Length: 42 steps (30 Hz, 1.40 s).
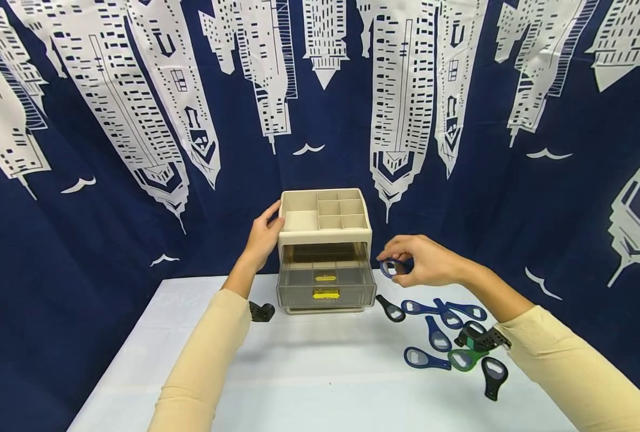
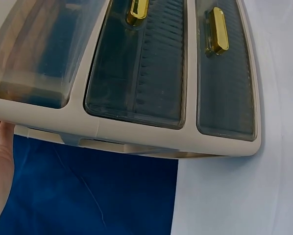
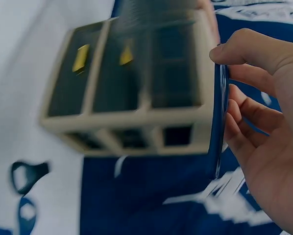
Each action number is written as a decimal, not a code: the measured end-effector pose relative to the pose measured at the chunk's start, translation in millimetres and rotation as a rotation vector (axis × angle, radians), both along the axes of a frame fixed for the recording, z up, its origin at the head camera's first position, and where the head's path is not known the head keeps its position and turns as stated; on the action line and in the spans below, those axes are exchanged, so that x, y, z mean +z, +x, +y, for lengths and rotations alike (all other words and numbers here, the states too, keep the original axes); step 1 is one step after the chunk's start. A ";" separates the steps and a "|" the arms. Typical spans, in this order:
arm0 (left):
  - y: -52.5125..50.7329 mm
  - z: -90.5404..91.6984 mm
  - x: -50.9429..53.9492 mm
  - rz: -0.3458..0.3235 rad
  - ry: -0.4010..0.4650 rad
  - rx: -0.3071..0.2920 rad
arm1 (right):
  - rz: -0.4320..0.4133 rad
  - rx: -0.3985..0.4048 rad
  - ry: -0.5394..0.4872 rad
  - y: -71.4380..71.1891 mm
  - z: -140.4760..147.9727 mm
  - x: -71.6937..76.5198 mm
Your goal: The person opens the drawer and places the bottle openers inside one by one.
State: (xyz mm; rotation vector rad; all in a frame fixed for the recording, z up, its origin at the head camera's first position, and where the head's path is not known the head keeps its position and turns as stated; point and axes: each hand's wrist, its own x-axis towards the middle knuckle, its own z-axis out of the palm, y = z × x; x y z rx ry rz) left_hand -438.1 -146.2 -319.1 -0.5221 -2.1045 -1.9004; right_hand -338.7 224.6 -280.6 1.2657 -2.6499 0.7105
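A cream organizer [image 1: 325, 237] with a compartmented top and clear drawers with yellow handles stands at the table's back. In the head view its clear front [image 1: 298, 294] juts forward. My left hand [image 1: 263, 240] rests against the organizer's left side near the top; in the left wrist view part of that hand [image 2: 0, 171] touches its edge. To the right of the organizer, above the table, my right hand [image 1: 427, 261] pinches a blue ring-headed bottle opener [image 1: 388, 268]. The right wrist view shows the opener [image 3: 220, 117] edge-on between thumb and fingers of the hand [image 3: 269, 117].
Several blue openers [image 1: 437, 336], a green one [image 1: 462, 360] and black ones [image 1: 495, 375] lie on the right of the white table [image 1: 320, 396]. One black opener [image 1: 391, 309] lies near the organizer's right front corner. A navy patterned curtain [image 1: 330, 162] hangs behind.
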 end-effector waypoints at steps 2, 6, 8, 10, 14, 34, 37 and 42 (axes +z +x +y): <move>0.1 -0.5 0.2 -0.006 0.000 -0.003 | 0.022 0.030 -0.002 -4.8 -15.3 14.8; -0.8 -2.1 1.7 -0.013 -0.001 -0.007 | 0.061 0.098 0.029 -15.3 -50.0 35.0; -1.3 -3.7 3.5 -0.008 -0.003 0.000 | 0.057 0.120 0.043 -21.3 -68.6 40.9; -1.9 -5.0 5.1 -0.003 -0.006 0.005 | 0.049 0.133 0.055 -27.5 -86.6 43.8; -0.9 -6.7 6.8 -0.013 -0.017 -0.005 | 0.047 0.144 0.102 -38.4 -118.0 42.1; 4.4 -4.5 7.9 -0.042 -0.042 -0.049 | 0.368 0.165 0.088 -45.7 -161.8 12.9; 4.8 -4.1 7.0 -0.041 -0.045 -0.039 | 0.356 0.166 0.078 -46.1 -156.8 14.8; 4.1 -2.7 5.0 -0.036 -0.046 -0.035 | 0.298 0.143 0.061 -44.7 -144.1 16.2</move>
